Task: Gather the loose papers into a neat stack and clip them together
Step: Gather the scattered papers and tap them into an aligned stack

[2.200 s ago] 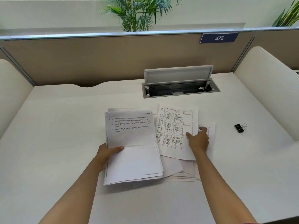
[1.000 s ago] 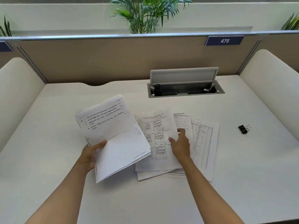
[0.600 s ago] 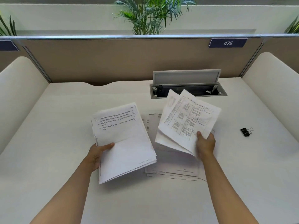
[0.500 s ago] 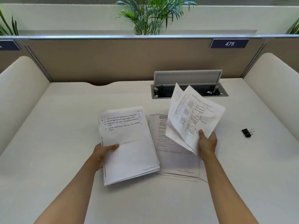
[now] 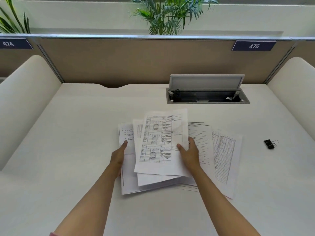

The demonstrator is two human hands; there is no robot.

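Both arms reach forward over the tabletop (image 5: 71, 130). The left hand (image 5: 119, 155) and the right hand (image 5: 188, 153) each grip a side of the papers (image 5: 158, 143). The binder clip (image 5: 269, 144) lies well right of the papers.

Head view. Left hand (image 5: 118, 155) grips the stack (image 5: 130, 181) at its left edge; right hand (image 5: 189, 153) holds a table-printed sheet (image 5: 158, 143) over it. Two more sheets (image 5: 223, 159) lie flat to the right on the bench (image 5: 68, 133). Binder clip (image 5: 270, 143) well apart, far right.
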